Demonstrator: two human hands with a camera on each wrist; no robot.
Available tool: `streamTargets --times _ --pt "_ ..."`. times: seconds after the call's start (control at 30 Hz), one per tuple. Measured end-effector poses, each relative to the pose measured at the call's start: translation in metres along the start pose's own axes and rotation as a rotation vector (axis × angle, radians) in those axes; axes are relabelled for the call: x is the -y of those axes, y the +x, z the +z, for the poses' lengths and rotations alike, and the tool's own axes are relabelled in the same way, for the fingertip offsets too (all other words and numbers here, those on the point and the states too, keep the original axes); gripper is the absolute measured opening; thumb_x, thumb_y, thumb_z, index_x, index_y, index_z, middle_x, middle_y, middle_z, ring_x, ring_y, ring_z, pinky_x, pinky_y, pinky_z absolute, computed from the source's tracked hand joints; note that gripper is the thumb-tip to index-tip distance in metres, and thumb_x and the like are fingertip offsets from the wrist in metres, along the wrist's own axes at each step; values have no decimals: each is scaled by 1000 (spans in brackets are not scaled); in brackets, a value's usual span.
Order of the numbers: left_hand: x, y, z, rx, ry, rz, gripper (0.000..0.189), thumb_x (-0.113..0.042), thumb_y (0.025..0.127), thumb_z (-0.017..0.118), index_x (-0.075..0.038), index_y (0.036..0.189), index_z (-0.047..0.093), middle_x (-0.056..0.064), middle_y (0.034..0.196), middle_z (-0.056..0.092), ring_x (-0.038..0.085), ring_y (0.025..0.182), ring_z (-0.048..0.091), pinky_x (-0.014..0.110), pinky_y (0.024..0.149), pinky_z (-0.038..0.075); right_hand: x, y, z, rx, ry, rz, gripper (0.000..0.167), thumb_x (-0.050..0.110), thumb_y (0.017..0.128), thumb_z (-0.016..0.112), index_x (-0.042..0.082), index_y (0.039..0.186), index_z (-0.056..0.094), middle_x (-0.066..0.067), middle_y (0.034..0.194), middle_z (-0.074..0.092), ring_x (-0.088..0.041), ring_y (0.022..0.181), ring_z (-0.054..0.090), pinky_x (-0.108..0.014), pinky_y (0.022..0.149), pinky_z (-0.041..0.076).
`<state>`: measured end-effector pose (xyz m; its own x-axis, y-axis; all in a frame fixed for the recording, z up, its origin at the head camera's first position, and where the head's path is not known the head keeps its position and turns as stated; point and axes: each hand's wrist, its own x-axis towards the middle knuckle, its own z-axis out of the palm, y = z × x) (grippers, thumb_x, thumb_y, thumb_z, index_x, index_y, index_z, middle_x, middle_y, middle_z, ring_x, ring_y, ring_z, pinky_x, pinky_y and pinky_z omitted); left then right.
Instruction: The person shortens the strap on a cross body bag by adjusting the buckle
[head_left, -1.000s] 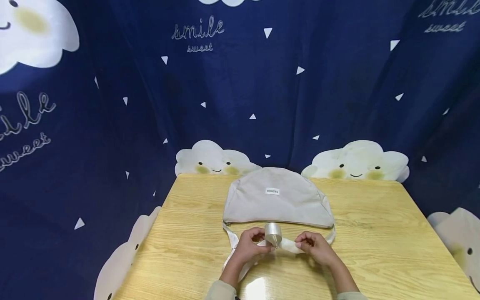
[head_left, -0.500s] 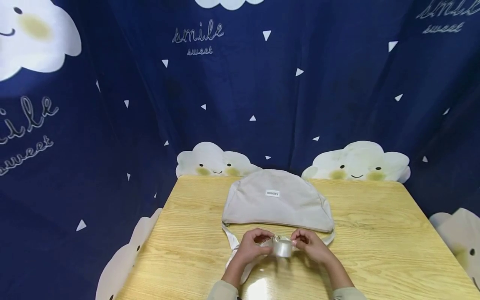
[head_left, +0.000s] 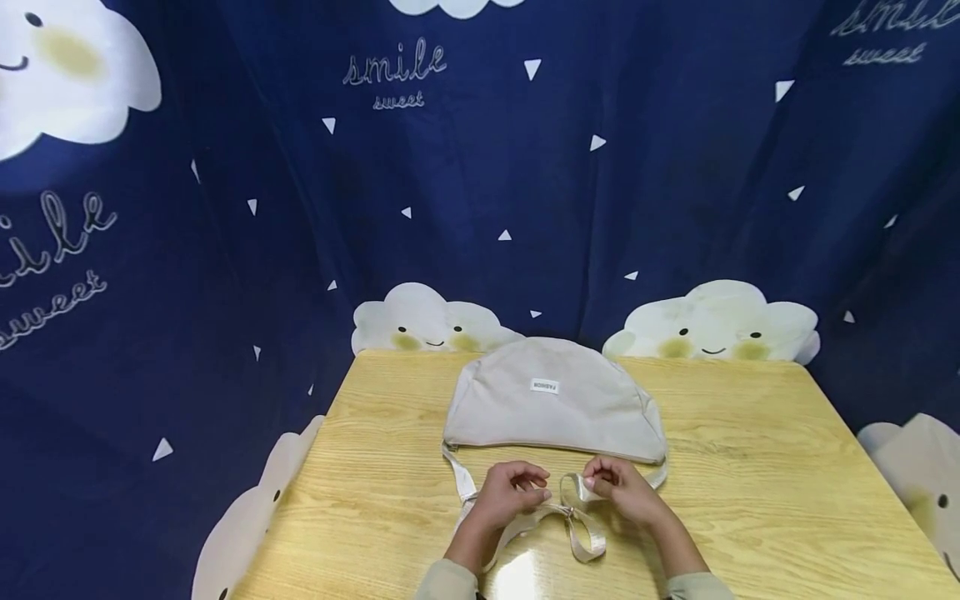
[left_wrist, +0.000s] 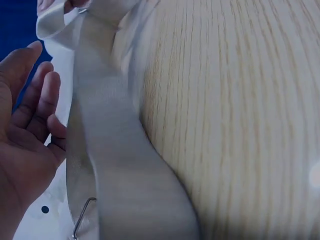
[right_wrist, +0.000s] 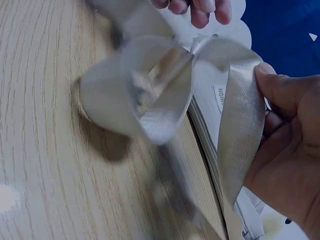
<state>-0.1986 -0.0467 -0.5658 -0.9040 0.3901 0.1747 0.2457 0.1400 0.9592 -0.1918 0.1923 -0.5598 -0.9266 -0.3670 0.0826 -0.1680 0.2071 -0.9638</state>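
Note:
A light beige bag (head_left: 555, 412) with a small "FASHION" label lies flat beyond both hands. Its strap (head_left: 590, 537) droops between them in a loop, crossing through a small metal buckle (head_left: 570, 512). My right hand (head_left: 626, 492) pinches the strap between thumb and fingers; in the right wrist view a length of strap (right_wrist: 240, 125) hangs from that pinch. My left hand (head_left: 513, 497) holds nothing, its fingers loosely bent. The left wrist view has this hand (left_wrist: 30, 125) beside the strap (left_wrist: 120, 140), with a thin metal ring (left_wrist: 84, 217) lower down.
The wooden table (head_left: 750, 475) carries the bag, whose strap ends (head_left: 459, 471) run from its near corners. Behind stands a dark blue curtain (head_left: 465, 183) printed with clouds and triangles.
A strap loop that stood up between the hands has tipped toward me and now droops lower. My left fingers have let go of the strap; my right hand keeps its pinch.

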Motion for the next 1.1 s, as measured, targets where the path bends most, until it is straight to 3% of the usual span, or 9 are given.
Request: streamTargets --times 0.17,0.3,0.4,0.5,0.6,0.73,0.9,1.0,1.1 --pt "5 0 1 34 -31 -29 27 -1 75 75 4 100 67 14 89 66 15 71 61 25 61 51 0 0 0 -4 -2 -8 11 4 87 62 -5 92 57 -8 81 57 -12 70 52 -25 61 46" --pt "5 -1 4 92 -21 -64 35 -2 70 79 3 103 66 15 94 66 24 80 63 29 71 51 2 1 -1 -8 -11 -27 11 3 87 60 -5 92 57 -7 80 56 -11 69 52 -25 61 45" --pt "6 0 6 136 54 -61 39 -3 67 81 1 103 67 11 93 67 24 84 63 31 75 51 3 1 -1 -10 0 -18 10 2 87 60 -6 92 57 -8 79 56 -11 68 51 -25 60 45" --pt "9 0 8 158 151 -28 36 0 65 81 -1 100 68 5 88 68 13 80 64 27 74 50 4 1 -2 4 6 -13 8 0 88 59 -7 93 57 -9 79 56 -11 67 51 -25 59 44" --pt "12 0 10 153 208 6 29 4 67 78 -1 93 69 0 80 67 4 72 61 21 68 50 7 0 -2 21 14 -15 6 -4 88 57 -8 93 56 -11 79 56 -11 67 51 -27 58 45" --pt "14 3 10 119 244 65 15 3 73 75 -2 85 70 -4 73 66 0 65 58 17 61 49 12 2 -3 22 21 -10 5 -7 88 56 -9 92 56 -13 79 55 -12 66 50 -28 58 45" --pt "14 3 8 81 228 56 12 4 76 70 -6 83 71 -3 73 66 0 63 57 18 59 48 5 2 -2 5 35 -11 6 -3 89 56 -8 93 56 -11 79 55 -10 67 49 -26 58 44" --pt "-4 -4 6 59 182 51 15 9 75 66 -2 83 70 4 72 66 6 62 58 19 59 49 4 0 1 -2 42 -13 6 -4 89 55 -9 93 55 -15 80 55 -11 67 49 -26 58 44" --pt "-11 -5 4 31 166 77 14 10 75 65 1 86 69 7 72 65 7 62 57 20 58 49 4 -1 1 -16 30 -12 8 -1 90 56 -8 93 55 -13 81 55 -11 68 50 -24 59 44"
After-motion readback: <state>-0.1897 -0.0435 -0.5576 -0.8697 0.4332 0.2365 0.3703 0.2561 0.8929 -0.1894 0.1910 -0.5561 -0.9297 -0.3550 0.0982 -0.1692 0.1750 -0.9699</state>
